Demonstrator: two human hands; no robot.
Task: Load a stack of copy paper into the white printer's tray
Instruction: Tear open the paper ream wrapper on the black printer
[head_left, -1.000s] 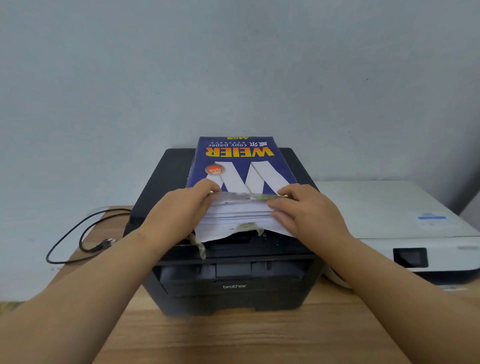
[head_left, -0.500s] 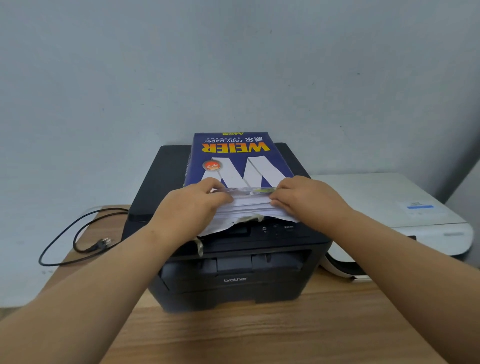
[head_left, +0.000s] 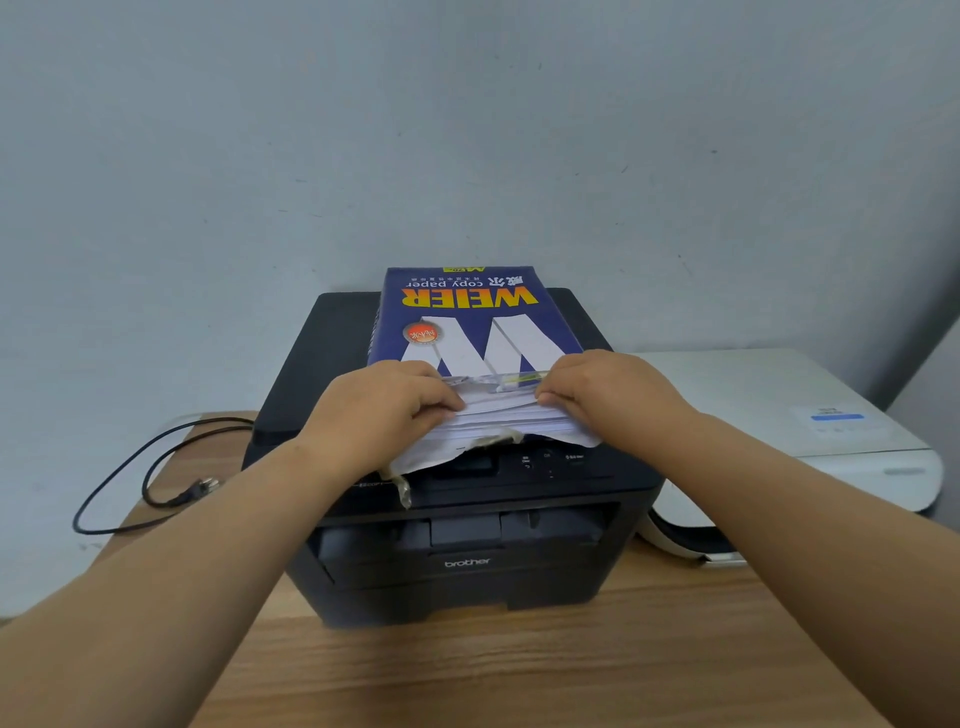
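While a grey wall (head_left: 467, 130) is filling the background, you are facing a wooden table (head_left: 571, 675) that is carrying 2 printers. The black printer (head_left: 467, 571), marked brother, is sitting in the middle, and the white printer (head_left: 779, 400) is sitting just beside it on your right. A blue WEIER copy paper pack (head_left: 467, 312) is lying flat on top of the black printer, torn end toward you. A stack of sheets (head_left: 498, 421) is sticking out of it over the control panel. Your left hand (head_left: 379, 410) and right hand (head_left: 613, 395) are both curling fingers into that open end, each gripping the stack of sheets at a near corner. A black cable (head_left: 130, 467) is looping on the table at left. A tape scrap (head_left: 402, 491) is hanging below the pack's left corner.
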